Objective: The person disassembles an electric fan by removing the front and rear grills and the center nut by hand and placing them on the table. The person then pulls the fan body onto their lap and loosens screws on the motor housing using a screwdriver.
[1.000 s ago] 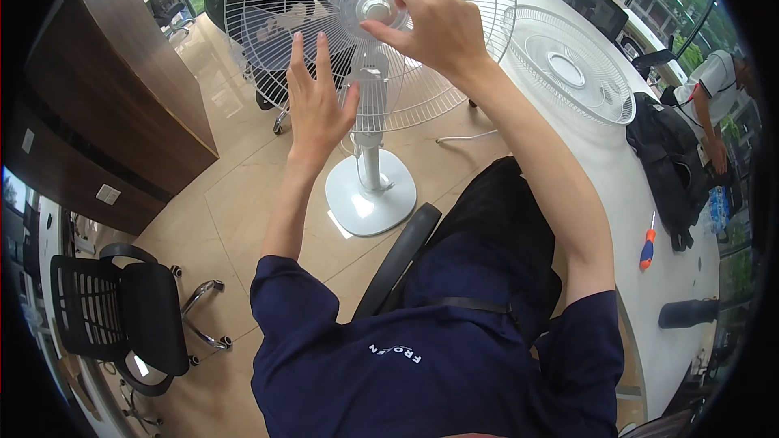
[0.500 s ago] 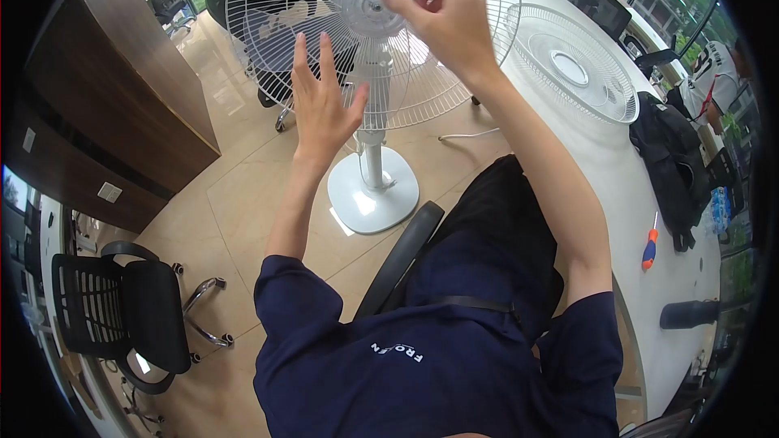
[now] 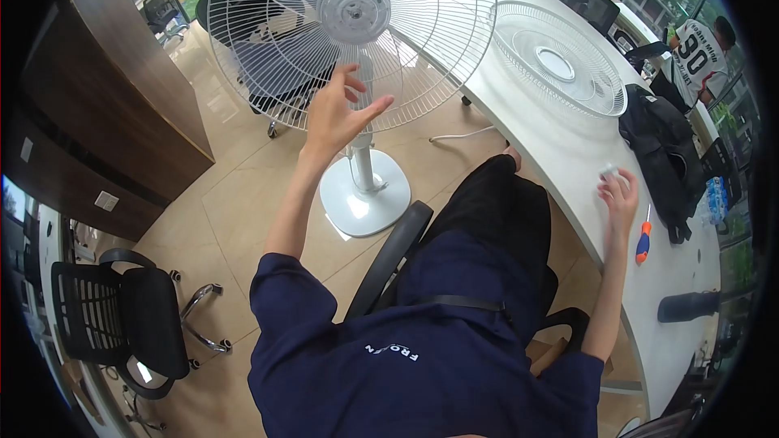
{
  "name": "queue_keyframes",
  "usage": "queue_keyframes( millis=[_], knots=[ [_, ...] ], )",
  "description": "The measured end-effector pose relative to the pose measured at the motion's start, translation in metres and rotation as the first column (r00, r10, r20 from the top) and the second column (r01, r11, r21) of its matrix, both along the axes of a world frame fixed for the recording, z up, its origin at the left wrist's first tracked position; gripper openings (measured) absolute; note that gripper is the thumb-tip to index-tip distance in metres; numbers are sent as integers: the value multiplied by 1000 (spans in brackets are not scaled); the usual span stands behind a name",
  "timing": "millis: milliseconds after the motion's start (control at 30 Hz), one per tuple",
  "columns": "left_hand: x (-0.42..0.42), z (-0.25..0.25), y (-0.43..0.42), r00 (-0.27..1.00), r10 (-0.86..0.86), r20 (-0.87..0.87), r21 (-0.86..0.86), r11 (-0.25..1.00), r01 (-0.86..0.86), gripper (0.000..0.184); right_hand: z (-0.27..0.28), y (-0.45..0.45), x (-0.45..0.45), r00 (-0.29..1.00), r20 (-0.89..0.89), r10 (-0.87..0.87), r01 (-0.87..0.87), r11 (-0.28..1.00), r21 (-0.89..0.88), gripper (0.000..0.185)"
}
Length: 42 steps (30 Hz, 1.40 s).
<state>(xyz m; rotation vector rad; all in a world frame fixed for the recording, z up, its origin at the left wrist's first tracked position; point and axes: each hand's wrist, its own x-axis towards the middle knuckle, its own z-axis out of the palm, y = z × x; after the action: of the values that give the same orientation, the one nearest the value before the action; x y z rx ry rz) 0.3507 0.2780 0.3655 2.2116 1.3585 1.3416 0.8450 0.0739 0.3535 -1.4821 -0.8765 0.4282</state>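
Observation:
A white pedestal fan stands before me, its rear grille (image 3: 438, 40) showing and its round hub (image 3: 355, 10) bare, with a short shaft at the middle. My left hand (image 3: 337, 118) is open below the hub, fingers bent and apart, in front of the grille's lower part and the pole. Over the white table on the right, my right hand (image 3: 621, 199) pinches a small white plastic nut (image 3: 608, 172), partly hidden by the fingers and blurred. The front grille (image 3: 560, 65) lies on the table.
On the table (image 3: 568, 158) lie a screwdriver (image 3: 643, 243) with an orange and blue handle, a black backpack (image 3: 665, 154) and a dark bottle (image 3: 688, 307). The fan's base (image 3: 365, 203) rests on the floor. An office chair (image 3: 146, 316) stands left. Another person (image 3: 698, 61) is at far right.
My right hand has moved from the fan hub to above the table, carrying the white nut away. My left hand has shifted slightly right and down, its fingers more bent.

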Motion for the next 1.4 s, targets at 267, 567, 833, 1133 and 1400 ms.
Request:
queue_keyframes(
  millis=[267, 567, 833, 1133, 1400],
  knots=[
    [30, -3, 30, 871, -199, 450, -196, 929, 314, 33, -13, -81, 49, 990, 65, -129, 133, 989, -62, 35],
    [46, -22, 32, 600, -363, 713, 84, 894, 441, 19, -41, -75, 69, 980, 169, -107, 113, 993, -25, 27],
    [54, -11, -23, 657, -478, 583, 249, 875, 416, 20, -39, -75, 63, 937, 316, -149, 181, 981, -74, 23],
    [191, 59, -50, 641, -634, 432, -126, 662, 739, 18, -22, -79, 38, 938, 323, -127, 164, 982, -89, 22],
    [370, 67, 54, 808, -568, 157, -271, 762, 588, 34, -16, -85, 30, 896, 427, -119, 201, 968, -151, 25]
  ],
)
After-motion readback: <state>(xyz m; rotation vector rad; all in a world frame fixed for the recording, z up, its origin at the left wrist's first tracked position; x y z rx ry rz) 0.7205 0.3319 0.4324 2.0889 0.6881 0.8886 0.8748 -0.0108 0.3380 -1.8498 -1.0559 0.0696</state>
